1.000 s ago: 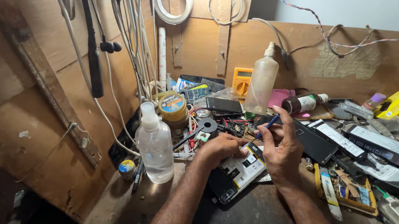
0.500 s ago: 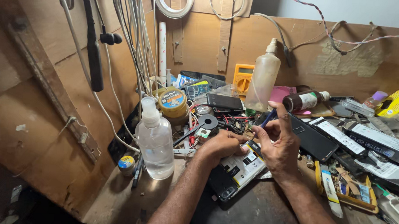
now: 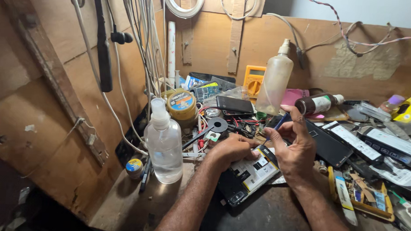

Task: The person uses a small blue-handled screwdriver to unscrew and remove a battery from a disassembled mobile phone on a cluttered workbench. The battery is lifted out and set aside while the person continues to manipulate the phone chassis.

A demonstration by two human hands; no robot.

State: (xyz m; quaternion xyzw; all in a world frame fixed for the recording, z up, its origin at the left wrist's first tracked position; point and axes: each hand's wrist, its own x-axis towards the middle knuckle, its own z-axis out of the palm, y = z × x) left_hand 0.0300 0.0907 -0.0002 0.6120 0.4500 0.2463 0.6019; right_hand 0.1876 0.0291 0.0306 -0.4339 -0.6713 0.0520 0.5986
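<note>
An opened phone with its back cover off lies on the dark bench, its white-labelled battery showing. My left hand rests curled on the phone's upper left edge, fingers pressing it down. My right hand sits just right of the phone's top and pinches a thin blue-handled tool between thumb and fingers, its tip pointing down toward the phone's upper end. The tip itself is hidden between my hands.
A clear spray bottle stands left of my hands, beside a round yellow tin. A tall squeeze bottle, an orange multimeter, a brown bottle, dark phones and boxes and a tray of parts crowd the back and right. Cables hang left.
My hands and the tool stay at the phone's top end with only small shifts. The view has tilted slightly.
</note>
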